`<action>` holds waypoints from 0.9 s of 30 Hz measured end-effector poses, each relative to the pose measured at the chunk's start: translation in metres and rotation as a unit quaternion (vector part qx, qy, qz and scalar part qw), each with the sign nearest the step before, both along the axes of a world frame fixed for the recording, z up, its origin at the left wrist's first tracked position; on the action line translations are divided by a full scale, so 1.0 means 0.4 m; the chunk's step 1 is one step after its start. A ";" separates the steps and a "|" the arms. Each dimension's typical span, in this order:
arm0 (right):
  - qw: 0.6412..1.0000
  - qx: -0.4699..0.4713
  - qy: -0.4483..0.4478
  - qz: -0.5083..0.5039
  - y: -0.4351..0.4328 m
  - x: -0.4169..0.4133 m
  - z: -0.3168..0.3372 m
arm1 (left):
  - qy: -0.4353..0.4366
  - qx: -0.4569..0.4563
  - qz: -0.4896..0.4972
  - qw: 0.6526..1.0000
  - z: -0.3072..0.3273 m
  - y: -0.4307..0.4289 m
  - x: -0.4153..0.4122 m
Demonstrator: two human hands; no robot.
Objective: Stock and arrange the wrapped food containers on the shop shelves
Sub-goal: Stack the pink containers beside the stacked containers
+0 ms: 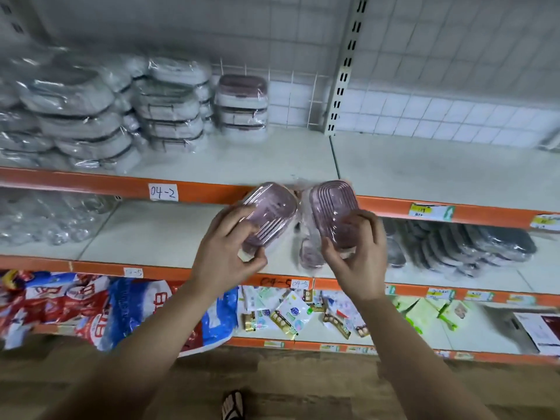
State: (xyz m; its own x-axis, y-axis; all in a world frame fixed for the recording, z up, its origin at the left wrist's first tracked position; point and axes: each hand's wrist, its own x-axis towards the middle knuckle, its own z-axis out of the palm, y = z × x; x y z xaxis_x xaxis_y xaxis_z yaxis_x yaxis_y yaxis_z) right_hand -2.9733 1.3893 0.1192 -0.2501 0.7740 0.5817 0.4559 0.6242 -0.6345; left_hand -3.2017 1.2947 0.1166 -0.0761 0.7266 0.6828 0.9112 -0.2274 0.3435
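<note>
Containers (268, 212) in both hands (227, 253)

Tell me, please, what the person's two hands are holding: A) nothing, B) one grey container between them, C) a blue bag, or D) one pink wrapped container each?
D: the left hand grips one pink container and the right hand grips a second pink container, both in clear wrap.
</note>
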 end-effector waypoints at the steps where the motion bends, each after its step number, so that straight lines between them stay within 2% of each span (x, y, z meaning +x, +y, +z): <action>1: 1.000 0.007 -0.002 0.005 0.018 -0.015 0.020 | 0.000 -0.004 0.011 1.000 0.022 0.018 -0.020; 5: 0.999 0.019 -0.031 0.014 0.101 -0.069 0.075 | -0.003 -0.064 0.040 0.997 0.086 0.090 -0.095; 10: 0.993 0.003 -0.120 0.012 0.207 -0.132 0.105 | -0.040 -0.180 0.064 0.981 0.126 0.175 -0.188; 13: 0.985 -0.011 -0.172 0.021 0.271 -0.155 0.110 | -0.012 -0.223 0.088 0.971 0.141 0.231 -0.225; 16: 0.978 -0.005 -0.210 0.005 0.314 -0.168 0.118 | 0.007 -0.227 0.084 0.970 0.146 0.269 -0.256; 21: 0.974 -0.036 -0.224 0.018 0.340 -0.179 0.127 | -0.046 -0.219 0.032 0.974 0.135 0.308 -0.299; 24: 0.981 -0.055 -0.184 -0.031 0.351 -0.218 0.133 | -0.072 -0.223 0.052 0.971 0.126 0.329 -0.292; 27: 0.976 -0.055 -0.191 -0.084 0.372 -0.271 0.128 | -0.040 -0.223 0.093 0.970 0.125 0.357 -0.281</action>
State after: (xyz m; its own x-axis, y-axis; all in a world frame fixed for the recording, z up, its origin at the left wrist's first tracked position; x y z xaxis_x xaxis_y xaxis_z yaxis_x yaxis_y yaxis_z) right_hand -3.0815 1.5380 0.1705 -0.2964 0.8756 0.3815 0.7633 0.4573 -0.4564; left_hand -3.3141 1.4377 0.1664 -0.2736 0.9170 0.2904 0.8884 0.1252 0.4417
